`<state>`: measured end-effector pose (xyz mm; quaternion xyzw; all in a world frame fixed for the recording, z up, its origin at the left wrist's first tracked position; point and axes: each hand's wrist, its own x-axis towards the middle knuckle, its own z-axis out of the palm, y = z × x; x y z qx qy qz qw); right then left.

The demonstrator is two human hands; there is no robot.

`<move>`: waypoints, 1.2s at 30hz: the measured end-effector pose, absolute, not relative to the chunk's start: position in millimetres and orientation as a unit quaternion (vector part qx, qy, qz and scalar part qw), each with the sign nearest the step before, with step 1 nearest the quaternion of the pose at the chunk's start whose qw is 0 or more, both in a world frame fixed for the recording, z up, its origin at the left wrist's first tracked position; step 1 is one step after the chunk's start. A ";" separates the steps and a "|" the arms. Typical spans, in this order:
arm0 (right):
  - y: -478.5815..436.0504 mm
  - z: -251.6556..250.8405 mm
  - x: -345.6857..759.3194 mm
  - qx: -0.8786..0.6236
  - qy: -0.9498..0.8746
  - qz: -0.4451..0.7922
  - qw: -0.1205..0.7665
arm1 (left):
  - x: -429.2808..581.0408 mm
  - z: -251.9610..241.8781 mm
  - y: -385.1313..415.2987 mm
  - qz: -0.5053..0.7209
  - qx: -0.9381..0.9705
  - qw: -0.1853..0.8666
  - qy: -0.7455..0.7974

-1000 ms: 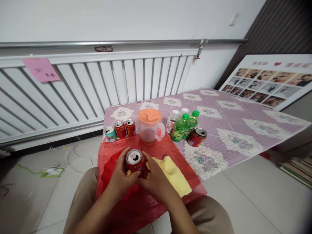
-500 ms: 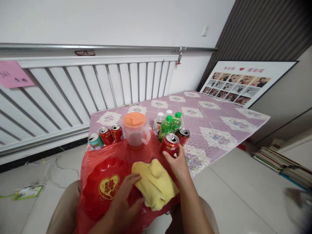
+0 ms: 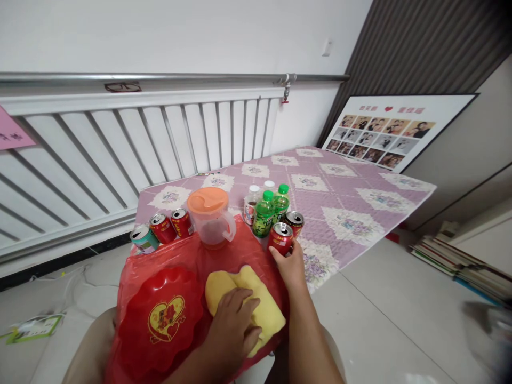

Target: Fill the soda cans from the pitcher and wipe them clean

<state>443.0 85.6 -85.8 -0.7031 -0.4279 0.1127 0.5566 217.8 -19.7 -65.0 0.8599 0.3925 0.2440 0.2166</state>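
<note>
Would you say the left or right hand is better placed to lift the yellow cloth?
Left, probably: the left hand lies on the yellow cloth, while the right hand holds the red can.

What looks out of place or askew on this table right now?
The red plate and yellow cloth lie on a red plastic sheet that appears to hang past the near edge of the table, over the lap. The red can in the right hand stands upright; no spill shows.
</note>
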 end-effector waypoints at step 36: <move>67.9 -95.7 450.5 -0.710 -0.447 0.161 0.520 | 230.5 -76.4 -18.0 0.237 0.866 0.170 0.407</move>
